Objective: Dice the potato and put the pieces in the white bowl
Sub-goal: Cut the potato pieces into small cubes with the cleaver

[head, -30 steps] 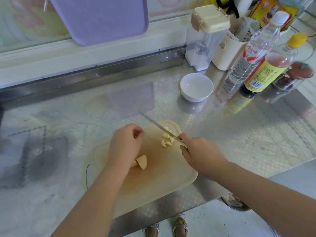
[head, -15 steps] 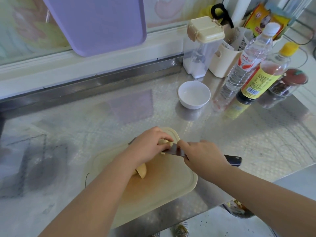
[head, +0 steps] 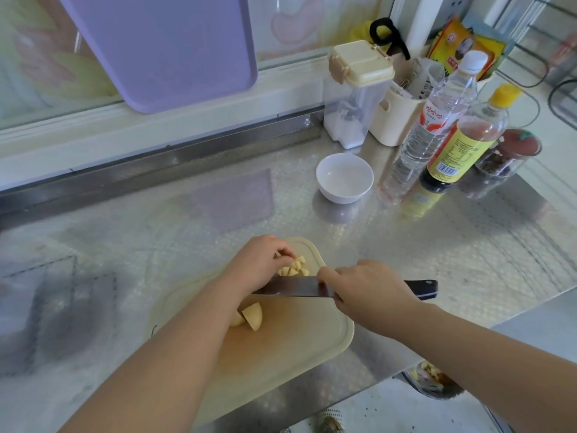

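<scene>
Fingers (head: pixel 282 259) of the left hand (head: pixel 259 264) are bent downward, tips touching the small pale-yellow potato dice (head: pixel 293 270) heaped at the far right corner of the cream plastic cutting board (head: pixel 296 354); whether they pinch a piece we cannot tell. The right hand (head: pixel 370 290) is wrapped tight round the dark handle of the steel-bladed kitchen knife (head: pixel 290 287), with one finger stretched forward onto the blade.

We see the blade lying crosswise over the board, between the dice and a larger pale-yellow potato chunk (head: pixel 253 315); that chunk sits near the board's middle, partly hidden by the left forearm. The blade's tip end meets the left wrist, and we cannot tell if they touch.

The round white bowl (head: pixel 344 178) stands on the shiny steel worktop (head: pixel 468 260) beyond the board, well apart from it; just to its right stand a clear white-capped bottle (head: pixel 437 120) and a yellow-labelled bottle (head: pixel 462 142).

Both forearms reach in from the worktop's near edge and converge over the board; the left one crosses the board's near left part.
</scene>
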A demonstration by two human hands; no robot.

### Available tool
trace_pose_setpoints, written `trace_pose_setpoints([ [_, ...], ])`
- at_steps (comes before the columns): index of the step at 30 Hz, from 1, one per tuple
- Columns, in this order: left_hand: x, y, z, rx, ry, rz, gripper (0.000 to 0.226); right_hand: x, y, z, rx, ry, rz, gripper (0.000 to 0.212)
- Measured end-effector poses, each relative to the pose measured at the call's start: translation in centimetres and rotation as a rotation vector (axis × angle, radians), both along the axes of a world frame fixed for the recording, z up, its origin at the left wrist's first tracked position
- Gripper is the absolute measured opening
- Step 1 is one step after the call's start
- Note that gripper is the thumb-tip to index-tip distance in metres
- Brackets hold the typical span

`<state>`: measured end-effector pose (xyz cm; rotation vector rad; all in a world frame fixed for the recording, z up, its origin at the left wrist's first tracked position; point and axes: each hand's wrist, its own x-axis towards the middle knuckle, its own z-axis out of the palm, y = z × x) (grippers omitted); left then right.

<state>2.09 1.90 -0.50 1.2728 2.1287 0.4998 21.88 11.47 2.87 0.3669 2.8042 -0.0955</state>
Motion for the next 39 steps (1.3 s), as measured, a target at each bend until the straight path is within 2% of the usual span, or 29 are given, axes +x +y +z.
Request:
trace_pose_setpoints([
  [4, -1.3, -0.6, 2.3, 0.147, -0.005, 0.159, 0.016, 0.3, 0.6, -0.3, -0.108, 0.022, -0.097, 0.012],
  [8, -2.4, -3.1, 3.7, 0.35, 0.051, 0.442, 0.018, -0.1, 0.6, -0.4, -0.325, 0.041, -0.315, 0.021],
  [11, -1.8, -5.4, 3.7, 0.369, 0.089, 0.572, 0.014, -1.0, -0.7, -0.7, -0.52, 0.068, -0.421, 0.013],
  [13, -1.0, -6.8, 3.0, 0.235, 0.067, 0.503, 0.011, -1.7, -2.1, -1.2, -0.582, 0.065, -0.444, 0.01],
  [15, -0.1, -7.9, 2.1, 0.018, 0.102, 0.342, 0.008, -2.2, -3.6, -2.1, -0.629, 0.063, -0.451, 0.013],
  [18, 1.5, -9.0, 0.8, -0.143, 0.331, 0.13, 0.022, -2.3, -5.1, -3.6, -0.682, 0.057, -0.452, 0.011],
  [21, 2.5, -9.2, -0.2, -0.253, 0.483, 0.036, 0.033, -2.0, -5.4, -4.4, -0.682, 0.059, -0.489, 0.015],
  [24, 2.8, -9.1, -0.9, -0.255, 0.514, 0.015, 0.032, -1.9, -5.0, -4.6, -0.628, 0.09, -0.502, 0.014],
  [29, 3.4, -8.6, -0.6, -0.165, 0.394, 0.002, 0.022, -1.6, -4.1, -4.5, -0.571, 0.073, -0.553, 0.019],
  [32, 3.2, -8.0, -0.8, -0.085, 0.353, 0.041, 0.026, -1.5, -3.9, -4.2, -0.584, 0.059, -0.561, 0.023],
  [35, 2.8, -7.2, -1.8, -0.063, 0.426, 0.053, 0.028, -1.5, -3.9, -3.9, -0.61, 0.067, -0.573, 0.024],
  [37, 2.6, -7.0, -2.3, -0.052, 0.433, 0.058, 0.035, -1.5, -3.9, -3.7, -0.615, 0.065, -0.582, 0.024],
  [39, 2.6, -7.0, -2.7, -0.037, 0.365, 0.076, 0.049, -1.5, -4.0, -3.6, -0.615, 0.066, -0.587, 0.025],
])
